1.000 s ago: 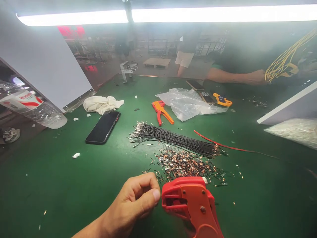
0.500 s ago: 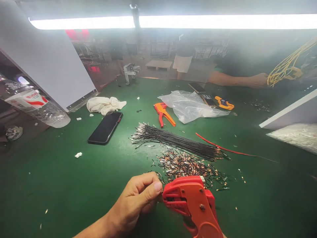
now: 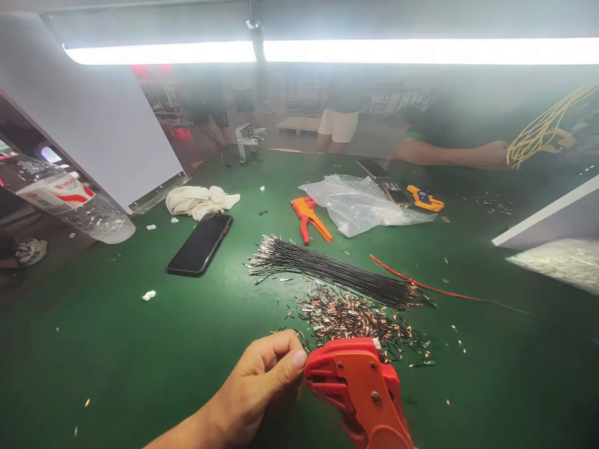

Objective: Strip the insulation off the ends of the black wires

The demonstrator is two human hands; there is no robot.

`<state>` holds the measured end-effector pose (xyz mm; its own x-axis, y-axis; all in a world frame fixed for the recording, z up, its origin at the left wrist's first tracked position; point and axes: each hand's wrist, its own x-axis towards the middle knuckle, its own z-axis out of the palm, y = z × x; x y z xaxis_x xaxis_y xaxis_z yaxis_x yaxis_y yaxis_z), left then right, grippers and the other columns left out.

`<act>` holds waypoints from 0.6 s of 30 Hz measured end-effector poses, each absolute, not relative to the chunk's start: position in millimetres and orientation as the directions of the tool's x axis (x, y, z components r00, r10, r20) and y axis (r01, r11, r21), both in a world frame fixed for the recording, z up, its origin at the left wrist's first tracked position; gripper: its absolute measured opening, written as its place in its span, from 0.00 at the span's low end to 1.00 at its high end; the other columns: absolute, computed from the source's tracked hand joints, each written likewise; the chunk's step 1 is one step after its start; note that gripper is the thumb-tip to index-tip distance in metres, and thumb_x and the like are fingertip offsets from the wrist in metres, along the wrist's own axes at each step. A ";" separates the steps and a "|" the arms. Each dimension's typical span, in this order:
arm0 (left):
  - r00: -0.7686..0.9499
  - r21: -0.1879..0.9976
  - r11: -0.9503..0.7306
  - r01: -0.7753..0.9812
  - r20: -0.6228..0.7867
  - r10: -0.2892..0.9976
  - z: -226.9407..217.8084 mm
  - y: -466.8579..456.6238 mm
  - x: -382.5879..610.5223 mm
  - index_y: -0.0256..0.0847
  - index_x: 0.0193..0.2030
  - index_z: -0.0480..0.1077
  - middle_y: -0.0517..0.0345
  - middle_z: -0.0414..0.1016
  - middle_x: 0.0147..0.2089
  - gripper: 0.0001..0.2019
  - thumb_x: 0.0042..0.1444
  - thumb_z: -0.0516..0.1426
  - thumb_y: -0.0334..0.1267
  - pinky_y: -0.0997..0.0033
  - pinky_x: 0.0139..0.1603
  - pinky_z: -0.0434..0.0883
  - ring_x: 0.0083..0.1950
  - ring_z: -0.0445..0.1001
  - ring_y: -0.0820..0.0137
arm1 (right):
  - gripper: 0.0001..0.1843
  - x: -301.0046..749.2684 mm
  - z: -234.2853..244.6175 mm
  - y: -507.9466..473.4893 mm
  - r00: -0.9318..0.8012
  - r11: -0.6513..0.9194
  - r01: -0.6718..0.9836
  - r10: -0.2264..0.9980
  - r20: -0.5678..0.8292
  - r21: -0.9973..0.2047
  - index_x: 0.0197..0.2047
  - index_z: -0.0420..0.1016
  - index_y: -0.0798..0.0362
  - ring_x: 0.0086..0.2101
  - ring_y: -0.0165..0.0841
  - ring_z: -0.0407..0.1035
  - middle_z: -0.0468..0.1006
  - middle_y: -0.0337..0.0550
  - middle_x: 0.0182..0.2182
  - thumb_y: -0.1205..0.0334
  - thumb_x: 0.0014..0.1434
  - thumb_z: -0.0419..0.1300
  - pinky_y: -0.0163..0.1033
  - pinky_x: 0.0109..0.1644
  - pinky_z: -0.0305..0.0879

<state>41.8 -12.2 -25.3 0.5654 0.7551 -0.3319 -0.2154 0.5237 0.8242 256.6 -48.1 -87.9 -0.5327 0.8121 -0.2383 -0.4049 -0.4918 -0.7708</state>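
Beside left hand (image 3: 269, 386), fingers pinched, contents unclear: red-orange wire stripper (image 3: 359, 386), 3 fasteners (image 3: 375, 397) showing.

Tube light (image 3: 421, 51) glares white at far side; background (image 3: 294, 103) dim, hazy; tabletop (image 3: 126, 349) darkens toward edges; my left hand (image 3: 266, 377) sharp.

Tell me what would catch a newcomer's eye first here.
Probably the glaring light strip across the top, then the red-orange hand tool near bottom centre, its nose close to the left hand. Beyond it lies a heap of copper-flecked scraps, with a bundle of black wires behind.
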 end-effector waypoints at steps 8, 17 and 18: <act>0.569 0.815 0.530 -0.235 -0.326 0.755 -22.9 -13.9 43.0 0.41 0.26 0.58 0.69 0.55 0.21 0.28 0.54 0.64 0.62 0.73 0.24 0.48 0.23 0.50 0.79 | 0.14 260.9 -99.4 -56.7 -0.520 -0.487 -0.438 0.823 -0.229 -0.756 0.50 0.76 0.54 0.43 0.40 0.77 0.80 0.45 0.47 0.53 0.69 0.61 0.49 0.45 0.77; 0.462 0.885 0.401 -0.237 -0.260 0.848 -3.5 -7.8 41.6 0.40 0.30 0.62 0.70 0.57 0.20 0.25 0.58 0.63 0.59 0.76 0.25 0.51 0.23 0.52 0.79 | 0.17 263.6 -118.3 -73.8 -0.615 -0.509 -0.437 0.771 -0.167 -0.742 0.43 0.76 0.55 0.30 0.32 0.74 0.80 0.39 0.36 0.48 0.68 0.60 0.41 0.35 0.74; 0.443 0.902 0.374 -0.214 -0.252 0.861 -3.0 -7.4 41.2 0.40 0.30 0.62 0.69 0.57 0.21 0.24 0.58 0.63 0.59 0.76 0.25 0.52 0.23 0.52 0.79 | 0.22 264.1 -119.1 -72.7 -0.620 -0.507 -0.441 0.769 -0.157 -0.741 0.37 0.76 0.55 0.26 0.31 0.72 0.77 0.37 0.30 0.42 0.66 0.60 0.38 0.31 0.71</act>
